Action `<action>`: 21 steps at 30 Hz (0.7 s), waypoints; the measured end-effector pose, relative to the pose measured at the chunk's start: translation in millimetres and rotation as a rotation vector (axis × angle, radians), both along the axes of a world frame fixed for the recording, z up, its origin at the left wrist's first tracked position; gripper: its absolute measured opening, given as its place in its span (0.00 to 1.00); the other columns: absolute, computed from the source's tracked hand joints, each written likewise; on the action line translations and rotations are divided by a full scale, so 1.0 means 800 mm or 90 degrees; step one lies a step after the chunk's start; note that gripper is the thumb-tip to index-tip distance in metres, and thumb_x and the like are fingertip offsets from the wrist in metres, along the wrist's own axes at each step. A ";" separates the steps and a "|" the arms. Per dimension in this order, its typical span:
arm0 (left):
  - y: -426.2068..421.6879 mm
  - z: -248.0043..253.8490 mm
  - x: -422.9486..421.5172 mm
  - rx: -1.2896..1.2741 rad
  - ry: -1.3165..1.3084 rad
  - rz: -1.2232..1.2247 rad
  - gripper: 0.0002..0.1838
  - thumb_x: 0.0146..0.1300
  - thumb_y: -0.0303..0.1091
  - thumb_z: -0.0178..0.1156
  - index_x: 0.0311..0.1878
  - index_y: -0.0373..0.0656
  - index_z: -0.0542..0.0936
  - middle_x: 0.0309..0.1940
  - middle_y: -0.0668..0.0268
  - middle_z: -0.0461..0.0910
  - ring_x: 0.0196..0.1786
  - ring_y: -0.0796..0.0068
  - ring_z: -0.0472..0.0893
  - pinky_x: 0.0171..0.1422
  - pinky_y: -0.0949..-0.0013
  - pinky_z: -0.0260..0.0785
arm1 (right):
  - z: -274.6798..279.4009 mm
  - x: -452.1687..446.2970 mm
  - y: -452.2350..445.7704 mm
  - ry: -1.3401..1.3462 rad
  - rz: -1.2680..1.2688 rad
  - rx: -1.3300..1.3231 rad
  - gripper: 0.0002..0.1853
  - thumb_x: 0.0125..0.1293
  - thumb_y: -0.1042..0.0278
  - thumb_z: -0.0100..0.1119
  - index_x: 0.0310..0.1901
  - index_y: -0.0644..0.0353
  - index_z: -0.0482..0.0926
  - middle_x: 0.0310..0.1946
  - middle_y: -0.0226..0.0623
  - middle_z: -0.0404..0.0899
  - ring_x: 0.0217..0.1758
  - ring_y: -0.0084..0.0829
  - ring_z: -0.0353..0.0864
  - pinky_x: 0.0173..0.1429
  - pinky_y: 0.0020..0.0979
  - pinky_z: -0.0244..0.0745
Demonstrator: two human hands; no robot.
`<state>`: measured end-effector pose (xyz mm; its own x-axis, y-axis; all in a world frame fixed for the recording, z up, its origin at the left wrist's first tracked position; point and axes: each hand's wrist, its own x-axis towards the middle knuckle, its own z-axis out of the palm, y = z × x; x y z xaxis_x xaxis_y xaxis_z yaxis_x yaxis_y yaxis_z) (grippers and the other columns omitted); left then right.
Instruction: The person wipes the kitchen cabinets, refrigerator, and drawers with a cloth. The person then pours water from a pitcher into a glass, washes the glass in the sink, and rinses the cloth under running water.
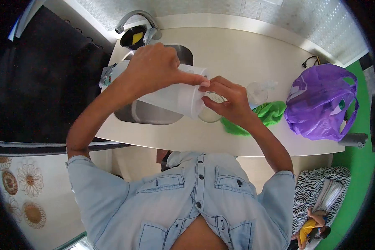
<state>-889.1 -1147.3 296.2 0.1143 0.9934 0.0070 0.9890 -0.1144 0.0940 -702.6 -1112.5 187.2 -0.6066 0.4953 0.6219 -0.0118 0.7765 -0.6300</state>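
A translucent white plastic container (166, 96) lies tilted on its side above the sink's right part, its rim end to the right. My left hand (158, 68) is over its top, with the thumb stretched along the rim and the other fingers curled. At that rim, my right hand (227, 98) has its thumb and index finger bent close together, the index fingertip meeting my left thumb. Whatever my right fingers hold is too small to make out. Below and behind them a clear round glass item (212, 114) stands on the counter, partly hidden.
The steel sink (158, 118) has a grey faucet (138, 18) and a black holder with a yellow sponge (137, 38) behind it. On the right are a green cloth (273, 111), clear glassware (257, 93) and a purple bag (316, 104). A person (310, 229) is at the lower right.
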 end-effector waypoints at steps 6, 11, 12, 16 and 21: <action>0.002 0.013 0.004 0.002 0.027 0.004 0.39 0.33 0.72 0.60 0.09 0.35 0.74 0.05 0.59 0.68 0.11 0.66 0.72 0.22 0.68 0.66 | 0.006 -0.002 0.002 0.018 0.000 0.023 0.14 0.43 0.79 0.64 0.35 0.59 0.75 0.32 0.35 0.75 0.31 0.34 0.78 0.31 0.29 0.74; 0.004 0.022 0.008 0.005 0.022 -0.003 0.41 0.32 0.73 0.60 0.10 0.33 0.75 0.06 0.58 0.69 0.12 0.65 0.73 0.23 0.66 0.67 | 0.011 -0.001 0.001 0.023 0.004 0.008 0.15 0.44 0.79 0.64 0.37 0.59 0.76 0.32 0.34 0.75 0.32 0.33 0.79 0.32 0.29 0.76; 0.003 0.022 0.008 0.007 0.010 -0.003 0.41 0.32 0.73 0.60 0.10 0.33 0.75 0.06 0.57 0.69 0.12 0.64 0.73 0.23 0.66 0.67 | 0.012 -0.001 0.001 0.026 0.003 0.009 0.15 0.43 0.79 0.64 0.37 0.59 0.76 0.32 0.34 0.75 0.32 0.33 0.79 0.32 0.29 0.76; 0.000 0.029 0.013 0.028 0.052 -0.025 0.37 0.36 0.67 0.64 0.09 0.33 0.74 0.05 0.60 0.66 0.11 0.66 0.69 0.21 0.67 0.63 | 0.013 -0.002 0.001 0.035 -0.007 0.035 0.16 0.43 0.79 0.65 0.37 0.59 0.76 0.32 0.34 0.75 0.31 0.33 0.79 0.32 0.29 0.76; -0.002 0.033 0.013 0.040 0.056 -0.041 0.37 0.35 0.67 0.64 0.08 0.34 0.73 0.05 0.60 0.65 0.11 0.65 0.68 0.22 0.66 0.63 | 0.016 0.000 -0.003 0.049 -0.001 0.028 0.17 0.42 0.79 0.65 0.37 0.59 0.76 0.31 0.34 0.75 0.31 0.32 0.78 0.30 0.28 0.75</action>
<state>-878.4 -1148.9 322.3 0.1806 0.9819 0.0562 0.9835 -0.1808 -0.0025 -702.7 -1114.6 200.2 -0.5551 0.4679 0.6877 -0.0573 0.8033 -0.5928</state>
